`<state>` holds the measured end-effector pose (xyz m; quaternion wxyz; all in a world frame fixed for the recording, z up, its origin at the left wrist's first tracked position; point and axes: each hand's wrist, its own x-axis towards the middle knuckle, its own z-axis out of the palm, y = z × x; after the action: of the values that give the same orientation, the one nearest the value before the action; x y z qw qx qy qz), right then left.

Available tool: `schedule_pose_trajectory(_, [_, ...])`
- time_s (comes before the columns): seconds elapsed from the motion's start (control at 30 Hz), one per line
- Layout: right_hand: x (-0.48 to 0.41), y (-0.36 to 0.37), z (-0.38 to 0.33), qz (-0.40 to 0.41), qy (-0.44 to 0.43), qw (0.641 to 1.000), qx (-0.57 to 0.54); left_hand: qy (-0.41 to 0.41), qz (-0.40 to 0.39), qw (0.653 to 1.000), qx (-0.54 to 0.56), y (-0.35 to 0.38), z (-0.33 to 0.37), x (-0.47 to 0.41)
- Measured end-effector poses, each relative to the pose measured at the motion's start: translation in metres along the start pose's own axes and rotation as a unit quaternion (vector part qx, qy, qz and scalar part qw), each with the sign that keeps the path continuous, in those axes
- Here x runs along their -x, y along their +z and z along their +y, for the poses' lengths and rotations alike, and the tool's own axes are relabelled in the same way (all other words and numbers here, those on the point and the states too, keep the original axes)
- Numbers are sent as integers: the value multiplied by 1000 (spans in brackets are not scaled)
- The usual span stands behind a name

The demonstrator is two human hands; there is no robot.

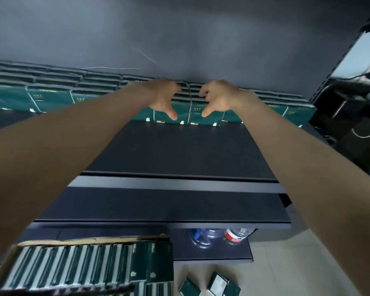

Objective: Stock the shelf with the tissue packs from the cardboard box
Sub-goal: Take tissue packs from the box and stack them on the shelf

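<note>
Pale tiled floor (286,263) lies nearest, with a few loose dark green tissue packs (217,283) dropped on it. Just left of them stands the open brown cardboard box (94,239), tightly filled with more green-and-white plastic-wrapped tissue packs (73,265) set on edge in rows.

Beyond the box rises the dark grey shelf unit. On its lowest board, near the right end, sit clear plastic water bottles (237,233). Above them a middle board (169,206) and then the upper board (179,150) show bare dark surface toward their front edges.

Along the back edge of the upper board runs a row of stacked green tissue packs (49,97), several layers high, reaching close to the grey underside of the board above (179,35). Both bare arms stretch to the middle of this row. The left hand (161,97) and right hand (219,97) are each claw-shaped, fingers curled near the top of neighbouring stacks and thumbs low on the front faces. Whether they actually clamp the packs or only hover against them I cannot tell.

These packs look light, soft and squashy, with slick film wrapping, so a stack probably slides or buckles if squeezed only at one point. Holding top and front together, or pressing both ends, seems safest. Little headroom under the board above is the main obstacle, and neighbouring stacks may be knocked askew.
</note>
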<state>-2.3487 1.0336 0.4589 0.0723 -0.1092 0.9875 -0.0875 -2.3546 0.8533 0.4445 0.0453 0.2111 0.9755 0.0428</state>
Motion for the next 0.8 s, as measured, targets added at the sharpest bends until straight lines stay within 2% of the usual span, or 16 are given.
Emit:
schedule_pose_trajectory(0.37, [137, 70, -58, -54, 11, 998, -41, -17, -112, 992, 60, 49, 17, 149])
schedule_pose_trajectory(0.57, [180, 151, -69, -120, 18, 990, -74, -27, -170, 980, 98, 121, 17, 203])
schedule_pose_trajectory(0.8, [217, 274, -63, -219, 67, 963, -140, -58, -249, 952, 169, 233, 12, 248])
